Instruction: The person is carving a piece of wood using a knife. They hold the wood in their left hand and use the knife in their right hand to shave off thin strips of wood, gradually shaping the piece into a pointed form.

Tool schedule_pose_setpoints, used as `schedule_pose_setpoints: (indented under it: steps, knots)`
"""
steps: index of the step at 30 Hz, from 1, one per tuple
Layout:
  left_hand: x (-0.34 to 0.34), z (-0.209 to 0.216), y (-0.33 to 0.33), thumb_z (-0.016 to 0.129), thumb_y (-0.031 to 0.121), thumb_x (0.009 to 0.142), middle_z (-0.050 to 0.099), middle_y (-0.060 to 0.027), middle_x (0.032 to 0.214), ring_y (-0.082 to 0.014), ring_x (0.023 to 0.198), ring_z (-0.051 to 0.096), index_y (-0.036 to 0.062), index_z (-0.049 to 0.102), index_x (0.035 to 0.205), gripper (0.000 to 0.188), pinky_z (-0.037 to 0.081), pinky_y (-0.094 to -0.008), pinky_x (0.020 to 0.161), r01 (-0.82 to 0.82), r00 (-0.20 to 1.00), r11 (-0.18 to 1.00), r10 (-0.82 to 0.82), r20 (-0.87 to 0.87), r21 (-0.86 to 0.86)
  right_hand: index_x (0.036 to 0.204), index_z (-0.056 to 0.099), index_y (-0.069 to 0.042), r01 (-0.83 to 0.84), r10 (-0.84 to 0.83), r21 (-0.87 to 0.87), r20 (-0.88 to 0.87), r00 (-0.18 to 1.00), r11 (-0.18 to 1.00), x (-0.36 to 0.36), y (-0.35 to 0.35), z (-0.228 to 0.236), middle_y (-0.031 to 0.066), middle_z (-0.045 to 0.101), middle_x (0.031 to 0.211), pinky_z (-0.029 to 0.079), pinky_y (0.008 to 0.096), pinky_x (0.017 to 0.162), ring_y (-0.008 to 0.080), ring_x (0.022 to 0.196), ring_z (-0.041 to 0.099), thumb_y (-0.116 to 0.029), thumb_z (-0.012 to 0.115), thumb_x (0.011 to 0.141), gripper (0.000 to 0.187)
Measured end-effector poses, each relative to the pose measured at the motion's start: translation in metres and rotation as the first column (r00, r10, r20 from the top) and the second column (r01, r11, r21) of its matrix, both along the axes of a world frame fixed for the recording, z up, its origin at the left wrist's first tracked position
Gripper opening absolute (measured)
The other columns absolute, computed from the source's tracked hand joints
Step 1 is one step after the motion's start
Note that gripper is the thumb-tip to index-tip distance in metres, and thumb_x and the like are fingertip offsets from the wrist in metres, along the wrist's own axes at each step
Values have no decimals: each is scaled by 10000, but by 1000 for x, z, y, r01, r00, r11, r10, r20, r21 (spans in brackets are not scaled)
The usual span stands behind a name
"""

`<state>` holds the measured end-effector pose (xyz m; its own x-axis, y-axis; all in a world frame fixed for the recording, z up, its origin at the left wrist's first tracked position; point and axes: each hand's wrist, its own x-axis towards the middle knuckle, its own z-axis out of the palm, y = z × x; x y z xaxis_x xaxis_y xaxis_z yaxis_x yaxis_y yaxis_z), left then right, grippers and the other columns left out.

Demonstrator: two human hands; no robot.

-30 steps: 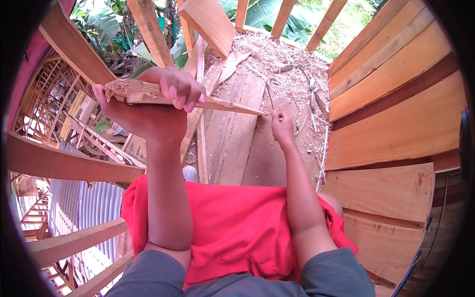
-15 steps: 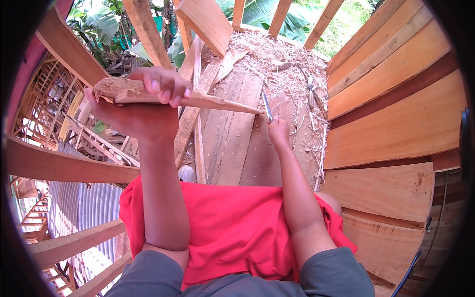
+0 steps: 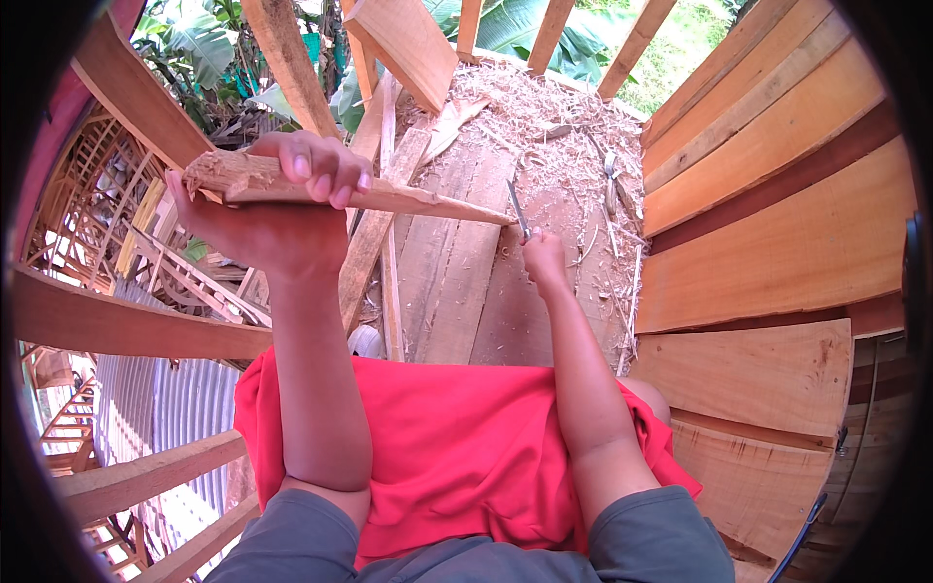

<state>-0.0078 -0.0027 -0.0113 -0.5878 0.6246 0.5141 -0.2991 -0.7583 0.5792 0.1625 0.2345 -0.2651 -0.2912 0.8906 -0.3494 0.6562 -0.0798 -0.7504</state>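
My left hand (image 3: 277,219) is raised at the left, its fingers wrapped round a tapered wooden stick (image 3: 413,200). The stick's thick, roughly hewn end lies by my left palm, and its narrow point reaches right, towards my other hand. Lower and to the right, my right hand (image 3: 545,258) is closed on the handle of a knife (image 3: 517,207). The blade points up and away, beside the stick's pointed tip; whether the two touch I cannot tell. My fingers hide most of the knife's handle. Red cloth (image 3: 447,437) covers my lap.
Wood shavings (image 3: 544,112) litter the far plank floor (image 3: 457,282). Orange-brown board walls (image 3: 777,243) close in the right side. Wooden posts and slats (image 3: 146,313) stand at the left, with corrugated metal sheet (image 3: 190,428) beyond. A leaning plank (image 3: 403,49) stands at the far side.
My right hand and the knife have shifted slightly left, and the blade now leans a little more to the left by the stick's tip. My left hand and the stick have barely moved.
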Motion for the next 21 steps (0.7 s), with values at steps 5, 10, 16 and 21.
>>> schedule_pose_setpoints:
  steps: [5, 10, 16, 21]
  knots:
    - [0, 1, 1, 344, 772, 790, 482, -25, 605, -186, 595, 482, 95, 563, 694, 718, 383, -361, 661, 15, 999, 1000, -16, -50, -13, 799, 612, -48, -62, 64, 95, -14, 998, 994, 2, 4, -10, 7, 481, 552, 342, 319, 409, 122, 433, 435, -304, 394, 999, 391]
    - [-1, 2, 1, 227, 880, 728, 527, -70, 609, -196, 552, 465, 65, 601, 702, 897, 385, -358, 656, 49, 998, 999, -49, 26, 19, 777, 637, -3, -115, 119, 215, -5, 993, 970, 1, 3, -11, 109, 579, 603, 432, 386, 521, 213, 510, 537, -322, 393, 997, 458]
    - [5, 5, 0, 341, 736, 802, 469, -7, 592, -182, 570, 473, 102, 555, 679, 681, 378, -357, 648, -1, 998, 999, -3, -70, -48, 819, 677, 27, -176, 159, 170, 112, 981, 970, -7, -15, 28, 226, 652, 754, 477, 446, 702, 351, 746, 637, -461, 479, 938, 540]
    - [12, 10, 4, 335, 733, 812, 477, -10, 599, -182, 579, 478, 96, 575, 693, 691, 381, -359, 651, 6, 996, 1000, -9, -88, -27, 832, 703, 13, -130, 123, 68, 91, 988, 989, -4, -13, 33, 224, 678, 798, 493, 440, 743, 363, 798, 667, -566, 524, 883, 608]
